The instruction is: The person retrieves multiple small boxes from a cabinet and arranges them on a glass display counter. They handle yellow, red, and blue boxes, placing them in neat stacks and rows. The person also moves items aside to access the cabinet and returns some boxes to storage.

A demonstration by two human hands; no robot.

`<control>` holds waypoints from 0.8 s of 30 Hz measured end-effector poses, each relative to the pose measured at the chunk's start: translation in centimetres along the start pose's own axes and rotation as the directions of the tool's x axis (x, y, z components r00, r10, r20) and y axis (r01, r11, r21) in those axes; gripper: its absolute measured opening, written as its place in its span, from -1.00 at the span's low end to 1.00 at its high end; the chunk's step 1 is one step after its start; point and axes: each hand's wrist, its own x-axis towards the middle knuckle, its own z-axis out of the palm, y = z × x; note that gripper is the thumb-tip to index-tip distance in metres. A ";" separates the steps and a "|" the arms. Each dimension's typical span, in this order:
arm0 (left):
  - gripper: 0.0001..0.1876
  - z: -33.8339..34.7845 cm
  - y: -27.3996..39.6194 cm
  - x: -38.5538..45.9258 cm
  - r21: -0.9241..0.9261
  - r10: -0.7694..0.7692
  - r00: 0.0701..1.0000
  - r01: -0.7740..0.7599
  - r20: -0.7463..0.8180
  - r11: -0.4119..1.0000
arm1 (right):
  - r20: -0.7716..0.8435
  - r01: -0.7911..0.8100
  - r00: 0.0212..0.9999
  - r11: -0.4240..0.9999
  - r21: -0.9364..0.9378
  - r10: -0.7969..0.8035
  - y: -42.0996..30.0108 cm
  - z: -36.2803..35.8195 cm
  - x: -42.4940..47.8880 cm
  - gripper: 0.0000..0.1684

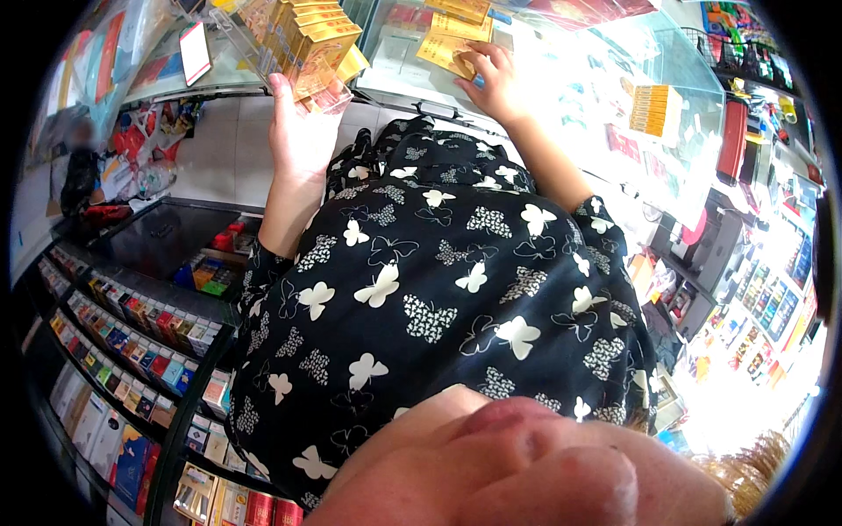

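Note:
My left hand [295, 131] grips the near end of a clear plastic tray [334, 98], tilted above the counter's front edge. Several gold packets [316, 46] stand in a row inside it, pressed close together. Over the glass counter, my right hand [496, 82] has thumb and fingers closed about the near right corner of a flat gold packet [442, 54]. Other gold boxes [458, 9] lie just behind that packet. What the right palm covers is hidden.
A glass showcase [700, 112] on the right holds a stack of gold packets [654, 110]. A white-faced card or device [195, 54] stands on the counter at left. Shelves of cigarette packs [131, 355] run along the lower left. Plastic bags [141, 141] lie on the tiled floor [223, 144].

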 end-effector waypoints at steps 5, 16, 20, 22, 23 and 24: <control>-0.38 -0.4 -0.4 0.0 -0.021 0.011 1.000 -0.011 0.017 1.000 | 0.044 -0.008 0.999 0.997 -0.073 0.012 0.8 -0.9 0.0 -0.43; -0.40 0.1 0.0 0.3 -0.024 0.018 1.000 -0.018 0.006 1.000 | 0.088 -0.150 0.985 0.988 0.037 0.147 2.4 -2.3 -0.8 -0.52; -0.40 0.5 -0.2 0.4 -0.022 0.012 1.000 -0.012 0.006 1.000 | 0.108 -0.253 0.964 0.962 0.103 0.242 1.3 -2.1 -0.8 -0.52; -0.40 0.5 -0.3 0.4 -0.019 0.018 1.000 -0.018 0.007 1.000 | 0.059 -0.278 0.960 0.951 0.135 0.272 0.6 -1.7 -0.7 -0.52; -0.39 0.5 -0.3 0.4 -0.014 0.022 1.000 -0.022 0.000 1.000 | 0.014 -0.225 0.974 0.969 0.102 0.225 0.6 -1.4 -0.7 -0.52; -0.39 0.8 -0.1 0.4 -0.005 0.023 1.000 -0.023 -0.007 1.000 | -0.031 -0.178 0.983 0.982 0.068 0.181 0.4 -1.2 -0.6 -0.51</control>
